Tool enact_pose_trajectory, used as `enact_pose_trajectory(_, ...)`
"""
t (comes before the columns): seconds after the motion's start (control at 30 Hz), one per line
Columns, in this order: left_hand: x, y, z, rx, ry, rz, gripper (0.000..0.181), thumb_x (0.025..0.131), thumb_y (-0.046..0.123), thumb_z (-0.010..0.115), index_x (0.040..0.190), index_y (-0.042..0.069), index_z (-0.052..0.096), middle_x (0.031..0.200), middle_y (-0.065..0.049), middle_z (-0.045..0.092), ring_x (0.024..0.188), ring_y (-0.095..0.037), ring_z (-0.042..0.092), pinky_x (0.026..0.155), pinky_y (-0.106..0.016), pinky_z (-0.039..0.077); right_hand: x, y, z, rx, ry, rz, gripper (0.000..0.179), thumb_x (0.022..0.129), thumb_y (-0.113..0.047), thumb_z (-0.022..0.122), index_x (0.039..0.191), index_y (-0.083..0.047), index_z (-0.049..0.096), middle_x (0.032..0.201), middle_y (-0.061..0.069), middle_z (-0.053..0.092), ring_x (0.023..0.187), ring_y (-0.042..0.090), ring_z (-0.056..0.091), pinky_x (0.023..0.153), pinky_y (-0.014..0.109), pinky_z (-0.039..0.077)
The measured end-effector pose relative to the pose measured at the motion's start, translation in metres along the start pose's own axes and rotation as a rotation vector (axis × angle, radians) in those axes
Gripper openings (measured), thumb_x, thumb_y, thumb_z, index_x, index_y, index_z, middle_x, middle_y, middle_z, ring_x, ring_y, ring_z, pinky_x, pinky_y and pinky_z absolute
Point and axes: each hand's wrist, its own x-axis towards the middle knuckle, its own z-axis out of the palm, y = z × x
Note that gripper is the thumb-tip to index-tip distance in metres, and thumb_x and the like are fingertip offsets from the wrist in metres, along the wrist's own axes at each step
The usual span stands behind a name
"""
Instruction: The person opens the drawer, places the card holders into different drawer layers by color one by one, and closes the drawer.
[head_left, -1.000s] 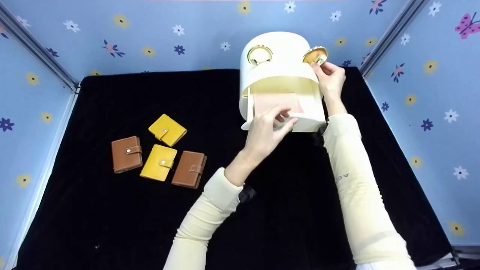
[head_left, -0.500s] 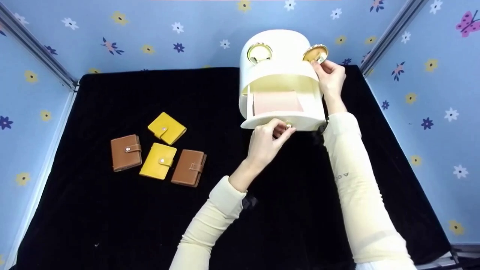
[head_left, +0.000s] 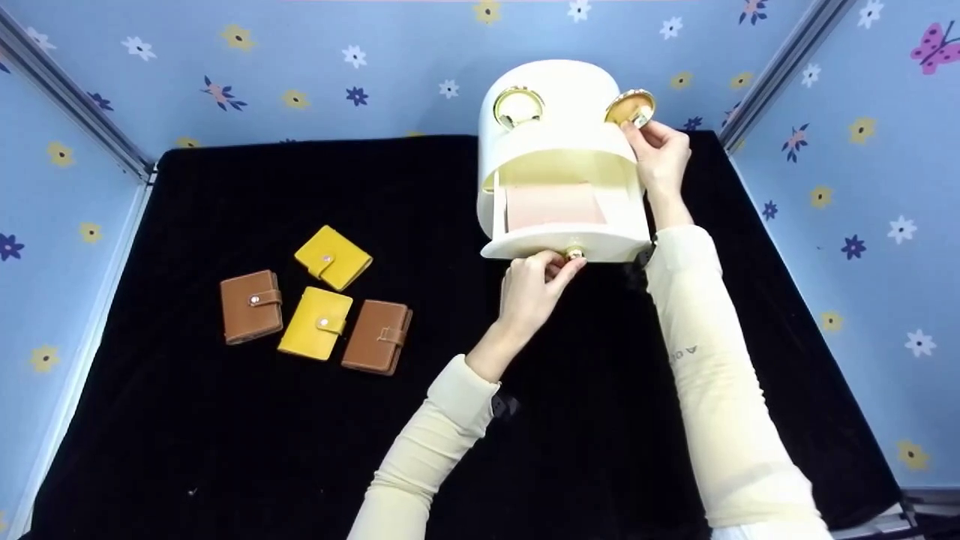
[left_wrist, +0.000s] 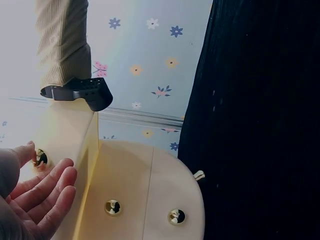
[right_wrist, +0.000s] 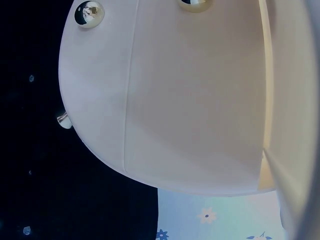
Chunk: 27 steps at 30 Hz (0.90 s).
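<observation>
The curved white drawer [head_left: 525, 242] isn't closed yet; left hand [head_left: 529, 298] pinches its round gold front-edge knob [head_left: 575, 254], right hand [head_left: 664, 161] holds a gold disc [head_left: 624, 111].

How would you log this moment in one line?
Left hand: pinches gold knob; right hand: holds gold disc; drawer: open, pink item inside; wallets: on black cloth

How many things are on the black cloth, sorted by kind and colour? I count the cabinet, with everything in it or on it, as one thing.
Yellow strap wallets: 2
Brown strap wallets: 2
White drawer cabinet: 1
Total: 5
</observation>
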Motion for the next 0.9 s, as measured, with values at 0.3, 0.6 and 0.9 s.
enact_pose_trajectory(0.3,0.001,0.0,0.005,0.004,0.032,0.042,0.029,0.085,0.036,0.057,0.073,0.01,0.064,0.064,0.006,0.064,0.058,-0.004,0.057,0.055,-0.019,0.045,0.001,0.0,0.0,-0.026,0.003,0.023,0.028,0.074,-0.025,0.072,0.096,-0.008,0.07,0.088,0.004,0.068,0.076,0.01,0.062,0.07,0.02,0.046)
enact_pose_trajectory(0.6,0.013,0.001,0.006,-0.004,0.049,0.065,0.029,0.086,0.032,0.056,0.072,0.008,0.063,0.061,0.005,0.063,0.055,-0.005,0.058,0.055,-0.019,0.045,0.001,0.001,0.001,-0.049,0.01,-0.006,0.027,0.074,-0.025,0.072,0.094,-0.007,0.07,0.084,0.002,0.068,0.073,0.008,0.061,0.068,0.019,0.046)
enact_pose_trajectory(0.9,0.03,0.0,0.008,0.014,0.03,0.011,0.03,0.087,0.033,0.055,0.072,0.009,0.063,0.061,0.005,0.062,0.055,-0.006,0.057,0.054,-0.019,0.043,0.003,0.001,0.0,-0.029,0.006,0.005,0.03,0.074,-0.022,0.071,0.098,-0.004,0.068,0.091,0.007,0.067,0.077,0.008,0.061,0.071,0.019,0.046)
